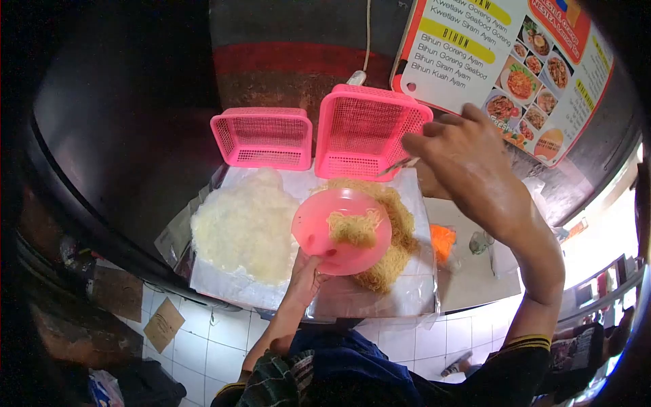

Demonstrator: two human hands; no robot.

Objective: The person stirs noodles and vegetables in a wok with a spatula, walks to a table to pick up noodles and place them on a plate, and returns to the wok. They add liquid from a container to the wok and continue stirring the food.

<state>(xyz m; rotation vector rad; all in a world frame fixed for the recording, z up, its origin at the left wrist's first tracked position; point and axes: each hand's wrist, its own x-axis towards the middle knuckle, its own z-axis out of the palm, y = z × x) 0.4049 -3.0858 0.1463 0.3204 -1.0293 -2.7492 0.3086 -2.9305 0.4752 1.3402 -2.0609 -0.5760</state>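
Note:
My left hand (305, 279) grips the near left rim of a pink plastic bowl (308, 230), thumb over the edge. Inside the bowl lies a small clump of yellow noodles (354, 229). Under and behind the bowl spreads a larger heap of yellow noodles (401, 227). My right hand (461, 146) is raised to the right, above the table's back edge, fingers curled in a pinch. A thin metallic utensil (397, 166) points down and left from its fingers; its kind cannot be made out. Left of the bowl sits a pile of white, thin noodles (244, 227).
Two pink mesh baskets, a smaller one (261, 115) and a larger one (373, 95), stand tilted at the back. A menu board (447, 81) leans behind on the right. An orange packet (443, 243) lies on the right side. White paper (224, 283) lines the work surface.

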